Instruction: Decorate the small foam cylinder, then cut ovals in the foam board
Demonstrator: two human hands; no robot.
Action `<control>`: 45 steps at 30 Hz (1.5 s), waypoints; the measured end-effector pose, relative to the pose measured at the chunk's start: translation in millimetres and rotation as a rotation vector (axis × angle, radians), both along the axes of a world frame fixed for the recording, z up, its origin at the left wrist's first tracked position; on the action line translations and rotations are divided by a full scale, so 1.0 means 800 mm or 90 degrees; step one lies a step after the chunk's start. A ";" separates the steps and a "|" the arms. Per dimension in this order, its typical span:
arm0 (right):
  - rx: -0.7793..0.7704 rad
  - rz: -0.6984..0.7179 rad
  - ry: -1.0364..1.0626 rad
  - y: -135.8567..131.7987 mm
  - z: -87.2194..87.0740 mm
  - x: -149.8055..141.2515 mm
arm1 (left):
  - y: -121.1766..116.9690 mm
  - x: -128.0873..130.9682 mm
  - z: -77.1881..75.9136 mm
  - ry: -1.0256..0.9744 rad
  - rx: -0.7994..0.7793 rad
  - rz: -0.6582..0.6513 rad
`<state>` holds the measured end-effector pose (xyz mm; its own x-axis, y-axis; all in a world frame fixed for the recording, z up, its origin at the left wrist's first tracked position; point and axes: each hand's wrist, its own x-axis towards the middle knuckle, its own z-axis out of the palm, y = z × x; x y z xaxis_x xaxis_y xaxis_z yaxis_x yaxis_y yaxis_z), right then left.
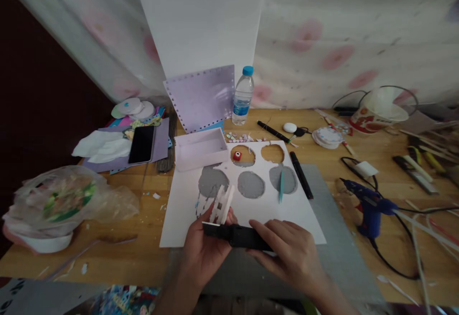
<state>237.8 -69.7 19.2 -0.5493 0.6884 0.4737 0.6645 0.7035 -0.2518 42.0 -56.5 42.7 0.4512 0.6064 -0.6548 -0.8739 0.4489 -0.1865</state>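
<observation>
Grasping a black tool (249, 236) in your right hand (289, 247), you hold a notched white piece (224, 205) in your left hand (206, 250), over a white sheet (179, 212). Beyond: pale box (201, 151), bottle (241, 104) of clear liquid; at left, plastic bag (114, 202) holding food (70, 200).

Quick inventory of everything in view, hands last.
Slotted piece: one, white, left hand
Tool: one, black, right hand
Holed sheet: one, white, centre
Box: one, pink, on holed sheet
Punched sheet: one, lilac, behind box
Bottle: one, clear, back
Phone: one, black, left
Bag: one, clear, far left
Glue gun: one, blue, right
Tub: one, red-white, back right
Mat: one, grey, under holed sheet
Table: one, brown, underneath
Small items: uncounted, mixed, scattered
Floral backdrop: one, white-pink, back
Left hand: one, bare, front
Right hand: one, bare, front
</observation>
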 end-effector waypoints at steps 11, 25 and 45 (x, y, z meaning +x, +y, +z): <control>-0.032 -0.022 0.002 -0.001 -0.004 0.010 | -0.002 0.006 -0.003 0.074 -0.052 0.034; -0.025 -0.031 0.026 -0.004 -0.003 0.034 | -0.016 -0.004 -0.005 0.049 -0.106 0.021; -0.666 -0.221 0.626 0.009 -0.014 -0.041 | 0.003 0.023 -0.008 0.335 0.006 0.109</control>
<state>204.7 -62.4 7.8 -0.0493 0.9710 -0.2338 0.0238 -0.2329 -0.9722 60.3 -53.9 36.3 -0.0415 0.6496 -0.7592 -0.9084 0.2918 0.2993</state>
